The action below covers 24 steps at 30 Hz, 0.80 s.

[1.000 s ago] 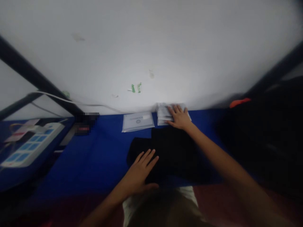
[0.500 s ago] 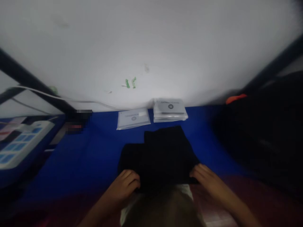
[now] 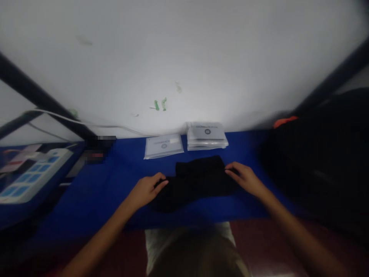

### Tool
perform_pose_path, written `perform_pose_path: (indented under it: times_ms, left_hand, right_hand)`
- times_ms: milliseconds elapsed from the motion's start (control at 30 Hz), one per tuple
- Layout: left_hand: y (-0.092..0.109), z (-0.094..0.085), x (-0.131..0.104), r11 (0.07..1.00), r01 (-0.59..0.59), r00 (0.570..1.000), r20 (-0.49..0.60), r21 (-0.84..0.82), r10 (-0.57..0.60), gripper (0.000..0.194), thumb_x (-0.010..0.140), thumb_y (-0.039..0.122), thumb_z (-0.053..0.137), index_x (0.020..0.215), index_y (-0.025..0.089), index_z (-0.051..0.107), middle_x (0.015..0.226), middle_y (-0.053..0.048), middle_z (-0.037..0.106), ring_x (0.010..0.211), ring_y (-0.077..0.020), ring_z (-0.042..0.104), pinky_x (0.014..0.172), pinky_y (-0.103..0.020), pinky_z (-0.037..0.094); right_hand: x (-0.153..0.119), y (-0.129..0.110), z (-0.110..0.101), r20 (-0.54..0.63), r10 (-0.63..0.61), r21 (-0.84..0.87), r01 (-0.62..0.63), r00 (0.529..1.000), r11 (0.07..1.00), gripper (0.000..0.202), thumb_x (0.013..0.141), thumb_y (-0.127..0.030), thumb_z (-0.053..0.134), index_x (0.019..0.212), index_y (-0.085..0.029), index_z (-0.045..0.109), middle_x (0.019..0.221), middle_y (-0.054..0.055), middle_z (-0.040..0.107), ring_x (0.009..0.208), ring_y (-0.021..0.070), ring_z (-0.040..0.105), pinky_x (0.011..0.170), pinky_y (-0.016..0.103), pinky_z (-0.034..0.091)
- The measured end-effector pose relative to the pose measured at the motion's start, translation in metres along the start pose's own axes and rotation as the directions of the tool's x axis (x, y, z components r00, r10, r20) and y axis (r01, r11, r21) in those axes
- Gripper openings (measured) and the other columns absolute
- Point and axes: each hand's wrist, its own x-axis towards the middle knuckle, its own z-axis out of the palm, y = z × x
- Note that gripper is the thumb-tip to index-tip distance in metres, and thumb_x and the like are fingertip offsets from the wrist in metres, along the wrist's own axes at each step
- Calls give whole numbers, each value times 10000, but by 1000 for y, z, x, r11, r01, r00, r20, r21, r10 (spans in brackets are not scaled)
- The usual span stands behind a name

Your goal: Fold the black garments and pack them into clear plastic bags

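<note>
A black garment or cloth [image 3: 196, 182] lies folded over on the blue table, its exact kind lost in the dark. My left hand [image 3: 150, 187] pinches its left edge, thumb and forefinger coming together on the fabric. At the opposite side, my right hand [image 3: 243, 177] grips the upper right edge between thumb and fingers. Just behind the cloth are a flat plastic packet [image 3: 163, 146] with a printed label and a stack of similar clear packets [image 3: 206, 136].
The blue table surface [image 3: 115, 192] runs up to a white wall [image 3: 219, 69]. A white power strip [image 3: 40, 175] with blue sockets sits at the left, with a white cable [image 3: 109, 125] along the wall. A large dark mass [image 3: 323, 165] fills the right side.
Both hands have moved away from me, carrying the cloth's near edge up and over. The cloth now covers a shorter strip, and blue table shows in front of it.
</note>
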Motion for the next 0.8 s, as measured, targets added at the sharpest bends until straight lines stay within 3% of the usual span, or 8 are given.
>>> perform_pose_path:
  times_ms: [133, 267, 400, 467, 633, 800]
  left_hand:
    - [2, -5, 23, 983, -37, 999, 0, 181, 38, 229, 907, 452, 528, 932, 240, 610, 749, 2, 651, 670, -185, 608, 591, -265, 382]
    - [12, 6, 52, 988, -37, 992, -111, 147, 53, 250, 915, 460, 517, 928, 222, 591, 935, -33, 636, 866, -204, 608, 664, -275, 425]
    - [20, 23, 86, 997, -43, 997, -66, 72, 47, 364, 883, 483, 572, 1141, 225, 566, 1128, -67, 601, 950, -222, 609, 728, -294, 465]
    - [20, 28, 98, 997, -48, 999, -21, 63, 50, 341, 868, 432, 606, 1126, 211, 577, 1121, -74, 598, 944, -227, 611, 746, -303, 470]
    - [20, 24, 107, 994, -77, 997, -19, 71, 79, 135, 862, 281, 614, 959, 191, 589, 1023, -62, 599, 951, -224, 591, 799, -315, 456]
    - [31, 8, 98, 989, -130, 969, -200, 76, 143, 91, 906, 277, 563, 935, 195, 539, 963, -51, 591, 933, -221, 551, 794, -329, 447]
  right_hand:
    - [27, 18, 9, 92, -57, -123, 68, 994, 990, 207, 935, -371, 508, 1007, -204, 606, 933, 74, 644, 841, 224, 641, 780, 374, 523]
    - [43, 30, 14, -15, -37, -228, 32, 999, 973, 297, 924, -369, 513, 1144, -181, 583, 1087, 123, 601, 898, 245, 625, 826, 408, 518]
    - [60, 39, 17, 25, -48, -135, 51, 999, 990, 306, 884, -321, 566, 1153, -178, 596, 1071, 110, 624, 897, 235, 625, 829, 392, 508]
    - [66, 42, 17, 60, -41, -92, 47, 997, 995, 269, 855, -270, 582, 1103, -173, 619, 965, 83, 638, 834, 217, 621, 779, 367, 504]
    - [72, 38, 11, 95, -52, -64, 59, 994, 996, 162, 820, -200, 571, 962, -166, 641, 810, 35, 606, 731, 183, 589, 700, 316, 473]
    - [64, 16, -10, -96, -124, -86, 116, 988, 990, 84, 854, -220, 546, 903, -192, 607, 837, 43, 571, 735, 187, 551, 691, 319, 458]
